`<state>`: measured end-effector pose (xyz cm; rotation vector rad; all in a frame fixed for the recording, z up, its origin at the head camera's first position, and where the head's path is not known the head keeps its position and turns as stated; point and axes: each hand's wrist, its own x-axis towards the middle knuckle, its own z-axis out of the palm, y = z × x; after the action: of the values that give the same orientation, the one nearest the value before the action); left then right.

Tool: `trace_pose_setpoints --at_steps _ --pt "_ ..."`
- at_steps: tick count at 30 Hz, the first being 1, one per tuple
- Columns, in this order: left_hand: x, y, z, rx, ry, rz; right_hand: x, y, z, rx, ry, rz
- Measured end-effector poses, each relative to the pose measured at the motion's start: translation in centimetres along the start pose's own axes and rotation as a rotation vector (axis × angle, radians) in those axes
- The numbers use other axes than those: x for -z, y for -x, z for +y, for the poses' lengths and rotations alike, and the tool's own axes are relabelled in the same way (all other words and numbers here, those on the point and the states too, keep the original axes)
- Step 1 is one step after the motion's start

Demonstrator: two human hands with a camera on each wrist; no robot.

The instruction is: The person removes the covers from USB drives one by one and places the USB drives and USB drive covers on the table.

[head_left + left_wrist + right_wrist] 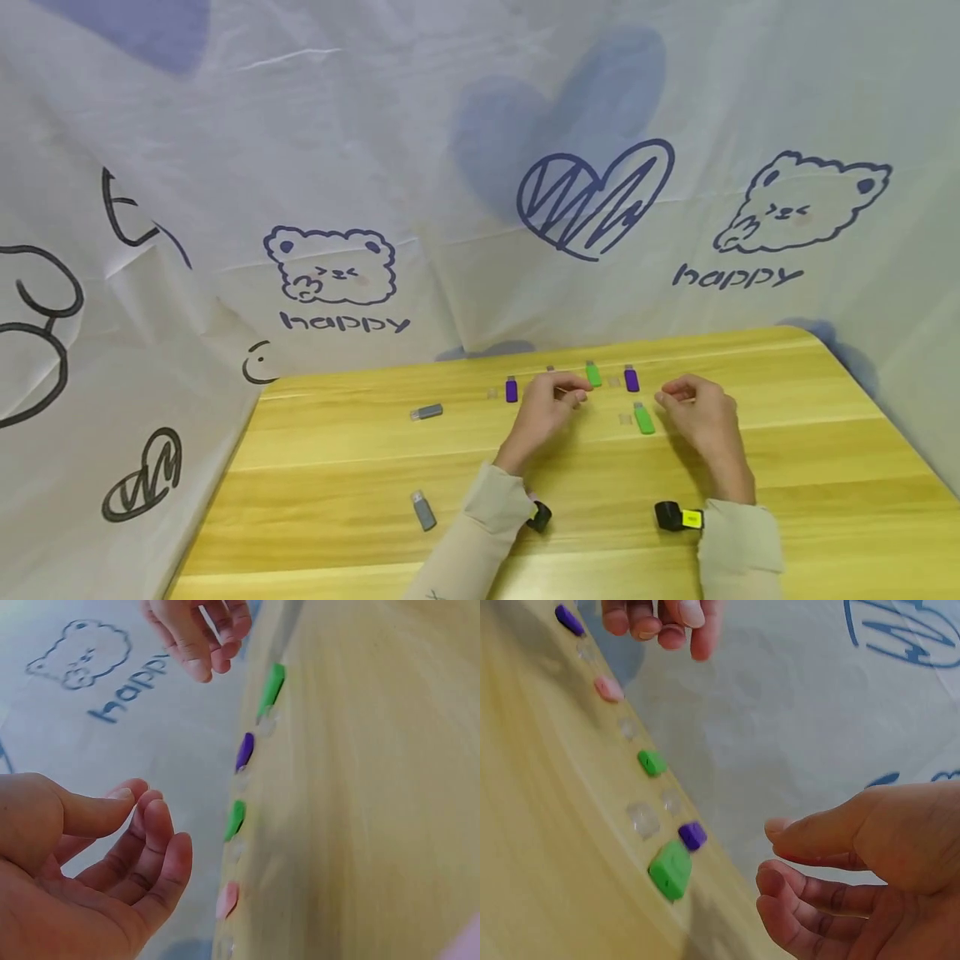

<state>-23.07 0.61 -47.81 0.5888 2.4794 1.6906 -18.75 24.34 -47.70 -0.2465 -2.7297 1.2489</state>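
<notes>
My left hand hovers above the wooden table with loosely bent fingers and nothing visible in them. Beneath and behind it lies a pink USB flash drive, mostly hidden in the head view. A green flash drive is just beyond its fingertips, with a purple one to its left. My right hand, also holding nothing visible, hangs right of a nearer green flash drive and another purple one. Small clear pieces, perhaps caps, lie beside the drives, one clear piece by the nearer green drive.
Two grey flash drives lie on the left part of the table: one grey drive farther back, another grey drive nearer. A white cloth printed with bears and hearts hangs behind the table's far edge.
</notes>
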Motion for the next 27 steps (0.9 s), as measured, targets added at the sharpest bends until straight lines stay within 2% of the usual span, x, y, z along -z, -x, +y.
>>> trace_pose_setpoints --at_steps 7,16,20,24,27 --pt "2.3 2.0 -0.9 -0.025 0.024 0.079 -0.5 0.2 -2.0 0.101 -0.002 0.016" --pt "5.0 3.0 -2.0 -0.01 0.082 0.176 -1.4 1.0 -4.1 0.139 -0.025 -0.06" --pt "6.1 3.4 -2.3 -0.009 0.106 0.191 -2.0 1.3 -4.9 0.182 -0.008 -0.086" --pt "7.3 3.6 -2.3 0.008 0.106 0.21 -2.7 1.5 -6.2 0.213 0.011 -0.147" --pt "8.1 3.8 -2.1 0.031 0.109 0.227 -3.4 1.7 -7.3 0.212 0.019 -0.231"
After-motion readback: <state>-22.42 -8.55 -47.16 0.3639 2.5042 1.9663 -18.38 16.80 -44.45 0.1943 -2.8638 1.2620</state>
